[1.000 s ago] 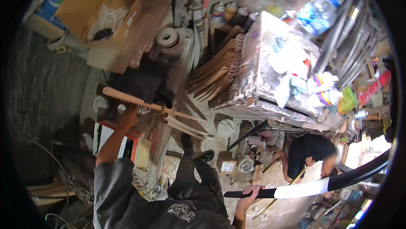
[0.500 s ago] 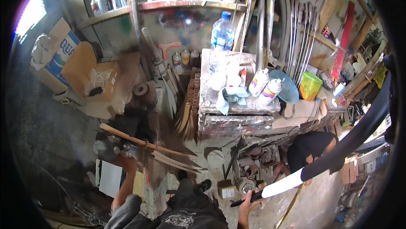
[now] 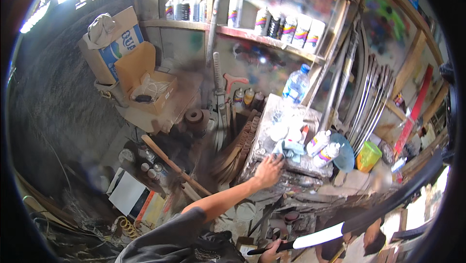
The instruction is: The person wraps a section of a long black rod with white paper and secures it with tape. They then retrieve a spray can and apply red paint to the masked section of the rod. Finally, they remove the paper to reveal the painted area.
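Well, the biggest thing near me is an old cabinet with a messy, paint-spotted worktop (image 3: 266,134). Next comes a long curved stick (image 3: 318,236), black with a white band, held up in the air below the front edge of the worktop and reaching far off to the right. The person's right hand (image 3: 272,252) is closed around its black end, and a short tip pokes out past the fist.

A big clear bottle (image 3: 296,85) with a blue cap is at the back edge of the worktop. A round blue dish (image 3: 343,153) is by the right edge, and a green and yellow tub (image 3: 369,156) is just beside it, farther right. Two white spray cans (image 3: 326,155) stand close together near the front right corner.

A crumpled pale blue cloth (image 3: 290,150) lies near the middle of the front edge. The left hand (image 3: 269,170) stretches over that edge, palm down and fingers partly spread, with its fingertips right at the cloth (I can't tell if they have hold of it).
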`<state>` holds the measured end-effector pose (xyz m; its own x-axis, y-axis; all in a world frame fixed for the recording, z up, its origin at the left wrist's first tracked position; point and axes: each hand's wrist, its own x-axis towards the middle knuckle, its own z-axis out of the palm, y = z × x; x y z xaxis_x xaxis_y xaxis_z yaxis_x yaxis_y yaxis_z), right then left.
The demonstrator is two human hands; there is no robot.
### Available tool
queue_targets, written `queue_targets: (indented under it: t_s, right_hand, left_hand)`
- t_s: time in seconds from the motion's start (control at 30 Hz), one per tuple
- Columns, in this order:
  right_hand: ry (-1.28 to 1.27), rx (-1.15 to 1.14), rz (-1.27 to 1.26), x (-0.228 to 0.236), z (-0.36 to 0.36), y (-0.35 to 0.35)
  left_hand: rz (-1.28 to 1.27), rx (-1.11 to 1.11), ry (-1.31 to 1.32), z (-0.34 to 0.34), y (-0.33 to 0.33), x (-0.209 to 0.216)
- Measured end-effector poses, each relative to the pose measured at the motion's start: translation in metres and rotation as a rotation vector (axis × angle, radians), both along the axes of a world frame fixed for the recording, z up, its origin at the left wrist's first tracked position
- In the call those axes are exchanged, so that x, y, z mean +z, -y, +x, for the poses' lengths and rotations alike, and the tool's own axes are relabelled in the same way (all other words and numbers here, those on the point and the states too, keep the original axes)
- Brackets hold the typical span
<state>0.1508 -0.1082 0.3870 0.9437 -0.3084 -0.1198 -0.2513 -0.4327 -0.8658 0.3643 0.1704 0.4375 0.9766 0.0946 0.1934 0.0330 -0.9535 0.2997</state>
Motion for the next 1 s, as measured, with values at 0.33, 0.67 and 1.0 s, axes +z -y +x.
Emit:
queue_targets:
  t_s: [0.33, 0.67, 1.0]
  right_hand:
    - [0.222, -0.080, 0.321, 0.000, 0.044, -0.062]
    - [0.156, 0.072, 0.274, -0.010, 0.096, -0.173]
    - [0.180, 0.382, 0.064, -0.003, 0.166, -0.270]
  left_hand:
    - [0.207, -0.310, -0.079, 0.069, -0.033, -0.014]
    - [-0.615, 0.032, 0.227, 0.026, -0.206, 0.031]
    - [-0.533, 0.744, 1.078, 0.109, -0.599, 0.133]
